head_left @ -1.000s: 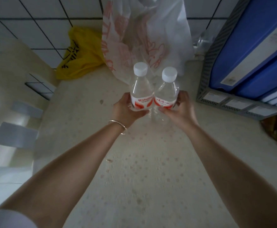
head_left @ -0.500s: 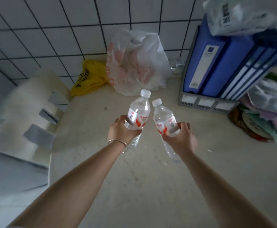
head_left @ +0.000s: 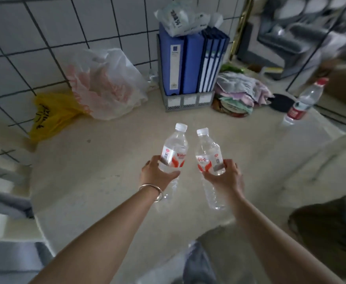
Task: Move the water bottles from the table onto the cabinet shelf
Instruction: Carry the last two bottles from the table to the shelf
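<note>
Two clear water bottles with white caps and red-and-white labels are lifted above the pale table [head_left: 98, 177]. My left hand [head_left: 156, 174] grips the left bottle [head_left: 175, 151] around its label. My right hand [head_left: 224, 178] grips the right bottle [head_left: 208, 154] the same way, and its lower half hangs below my fingers. Both bottles tilt slightly toward each other at the caps. A third bottle [head_left: 303, 102] with a red cap and red label stands on the table at the far right. No cabinet shelf is identifiable in view.
Against the tiled wall lie a yellow bag [head_left: 51, 113] and a white plastic bag [head_left: 104, 85]. A grey rack with blue binders [head_left: 190, 64] stands at the back, with a pile of folded cloths [head_left: 239, 93] beside it. Chairs [head_left: 287, 35] are at the far right.
Both hands have lifted the bottles off the table and drawn them back from the bags. The view has pulled back and swung right, bringing the third bottle and the chairs into sight.
</note>
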